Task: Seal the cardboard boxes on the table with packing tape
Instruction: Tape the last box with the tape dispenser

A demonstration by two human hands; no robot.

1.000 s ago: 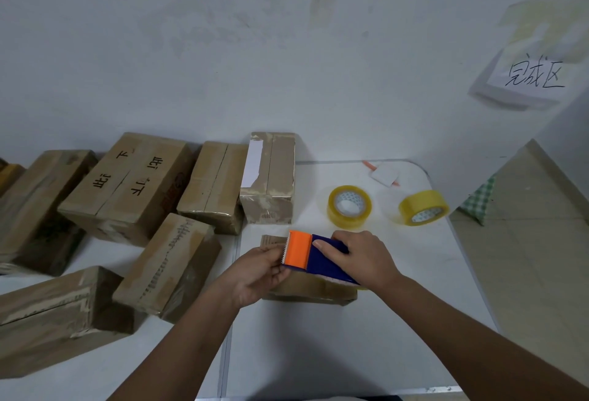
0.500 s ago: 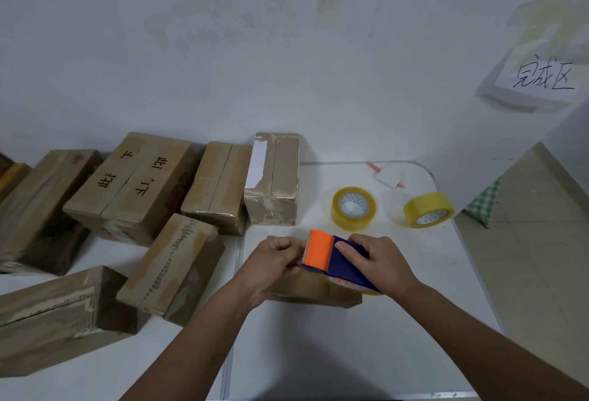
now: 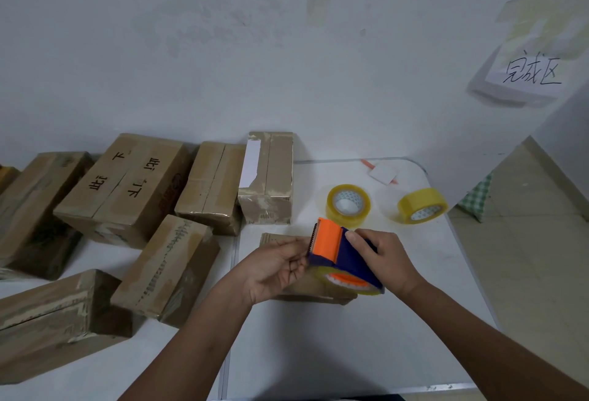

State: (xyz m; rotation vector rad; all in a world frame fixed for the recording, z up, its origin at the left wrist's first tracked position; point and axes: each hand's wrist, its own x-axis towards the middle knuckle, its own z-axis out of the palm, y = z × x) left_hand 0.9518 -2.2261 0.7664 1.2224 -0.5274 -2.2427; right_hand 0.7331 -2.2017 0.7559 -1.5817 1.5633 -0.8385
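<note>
While the small cardboard box point(image 3: 287, 268) lies flat on the white table point(image 3: 366, 337) right before the person, probably so its seam faces up for taping, the head view shows the tape dispenser point(image 3: 339, 254) held just above it. The right hand point(image 3: 381, 257) wraps its fingers over the blue body, gripping it firmly. The left hand point(image 3: 274, 268) curls its fingertips at the orange toothed end, apparently pinching the tape's free end, though the tape itself is too faint to confirm.
</note>
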